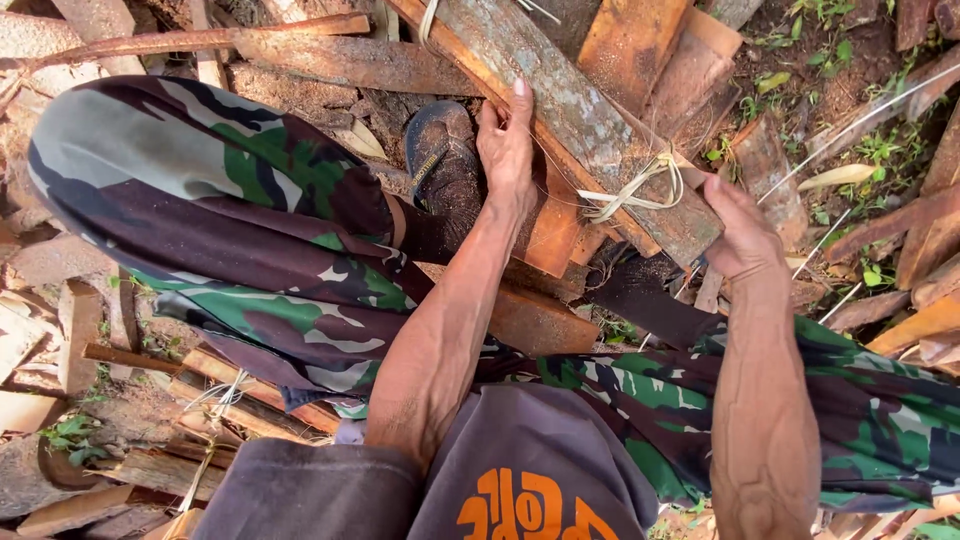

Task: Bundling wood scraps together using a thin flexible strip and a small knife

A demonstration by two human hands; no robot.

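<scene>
A bundle of rough wooden slats [560, 95] lies slanted across the top middle, bound by a pale fibre strip knotted [640, 190] near its lower end. My left hand [507, 145] rests flat on the bundle's left side, fingers pointing up along the wood. Gripping the lower end of the bundle just past the knot is my right hand [742, 235]. My legs in camouflage trousers [250, 210] spread to both sides, and one dark sandalled foot [440, 160] stands close by the left hand.
Offcuts of reddish wood [640, 50] lie piled all around on bare soil. Green weeds [870, 150] grow at the right. More tied slats and pale strips [215, 410] lie at lower left. A thin pale strip [860, 120] runs away to the upper right.
</scene>
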